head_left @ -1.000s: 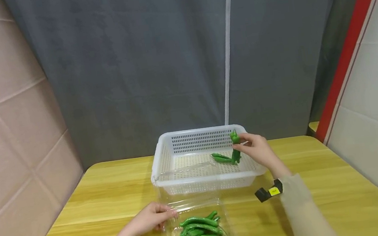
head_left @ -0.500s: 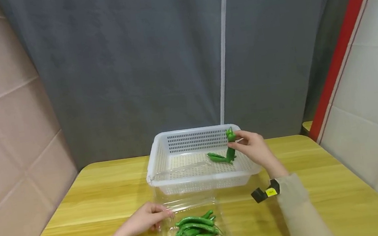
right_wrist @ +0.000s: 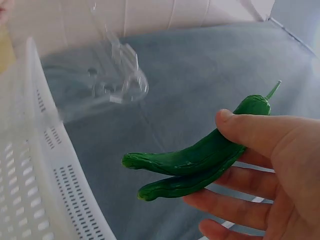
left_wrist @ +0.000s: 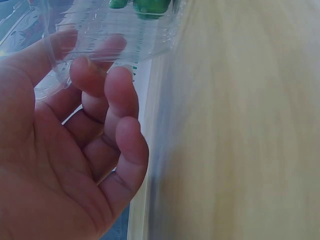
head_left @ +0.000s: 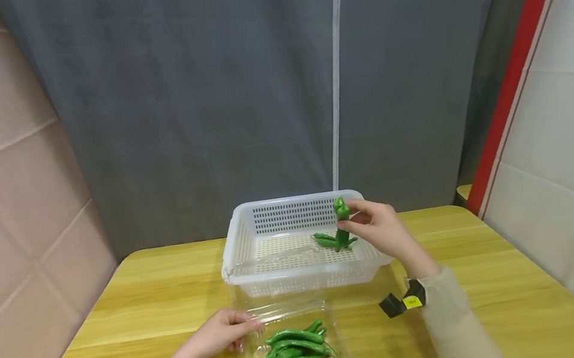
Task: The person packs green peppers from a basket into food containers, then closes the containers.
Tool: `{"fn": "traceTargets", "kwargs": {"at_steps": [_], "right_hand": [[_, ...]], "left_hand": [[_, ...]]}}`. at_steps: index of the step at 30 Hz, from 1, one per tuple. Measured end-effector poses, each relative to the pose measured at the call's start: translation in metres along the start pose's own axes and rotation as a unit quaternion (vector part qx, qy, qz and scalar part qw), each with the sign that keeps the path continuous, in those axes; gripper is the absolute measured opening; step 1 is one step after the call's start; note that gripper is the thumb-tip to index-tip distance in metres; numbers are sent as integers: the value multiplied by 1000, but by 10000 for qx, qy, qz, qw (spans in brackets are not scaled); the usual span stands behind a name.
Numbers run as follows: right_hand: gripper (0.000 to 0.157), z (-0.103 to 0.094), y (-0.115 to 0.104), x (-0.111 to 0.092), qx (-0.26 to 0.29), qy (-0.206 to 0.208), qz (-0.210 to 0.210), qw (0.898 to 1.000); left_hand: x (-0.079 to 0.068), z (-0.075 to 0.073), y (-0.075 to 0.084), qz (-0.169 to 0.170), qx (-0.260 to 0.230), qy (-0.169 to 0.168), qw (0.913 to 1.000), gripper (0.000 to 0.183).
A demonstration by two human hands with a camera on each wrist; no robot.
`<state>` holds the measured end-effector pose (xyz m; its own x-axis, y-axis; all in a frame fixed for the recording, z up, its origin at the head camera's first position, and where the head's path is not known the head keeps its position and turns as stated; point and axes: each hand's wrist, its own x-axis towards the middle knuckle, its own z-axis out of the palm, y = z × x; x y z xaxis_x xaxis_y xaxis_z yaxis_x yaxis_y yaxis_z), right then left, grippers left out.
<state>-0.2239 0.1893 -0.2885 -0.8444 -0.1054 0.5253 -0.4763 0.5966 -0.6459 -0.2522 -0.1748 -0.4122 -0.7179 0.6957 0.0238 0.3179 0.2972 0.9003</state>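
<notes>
My right hand (head_left: pixel 383 231) is over the right side of a white perforated basket (head_left: pixel 312 270). Thumb and fingers grip two long green chili peppers (right_wrist: pixel 192 157), which lie side by side with their tips apart in the right wrist view. In the head view the held peppers (head_left: pixel 342 214) stand nearly upright, stem end up. Beside their lower ends, a green chili (head_left: pixel 323 239) lies in the basket. At the near left, my left hand (head_left: pixel 228 333) pinches the edge of a clear plastic clamshell box (left_wrist: pixel 115 47). Several green chilies (head_left: pixel 301 352) are piled in that box.
The clamshell's raised clear lid (head_left: pixel 276 259) overlaps the basket's near rim. Both containers stand on a yellow wood-grain table (head_left: pixel 169 279). A grey curtain (head_left: pixel 193 125) hangs behind, with pale panels (head_left: pixel 8 209) at the sides.
The head view has shifted slightly, moving everything a little left. My right hand, still gripping the peppers, has moved slightly left over the basket. My left hand keeps its place at the box edge.
</notes>
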Motion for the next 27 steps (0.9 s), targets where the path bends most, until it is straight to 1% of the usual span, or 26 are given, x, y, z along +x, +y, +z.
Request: {"fn": "traceTargets", "kwargs": {"at_steps": [8,12,16,20,25,27], "right_hand": [[29,3,-19,-9,-65,15,-542,9985],[29,4,-27,-15,-110,14,-943,9955],[30,8,-36,-20,-108,-68,-1451,9893],[29,11,-44,-24,1,-272,-1819,9829],[29,17,-51,-27,147,-512,-2246,9730],[30,19,-53,-27,194,-600,-2475,9668]], "left_hand": [[-1,1,0,-52,10,61,10000,27],[-1,2,-2,-39,-27,48,10000,27],[-1,3,-4,-35,-13,60,10000,26],[0,3,-5,-43,-10,71,10000,26],[0,2,-4,-83,-10,89,9999,26],[0,1,-2,-87,-10,97,9999,26]]}}
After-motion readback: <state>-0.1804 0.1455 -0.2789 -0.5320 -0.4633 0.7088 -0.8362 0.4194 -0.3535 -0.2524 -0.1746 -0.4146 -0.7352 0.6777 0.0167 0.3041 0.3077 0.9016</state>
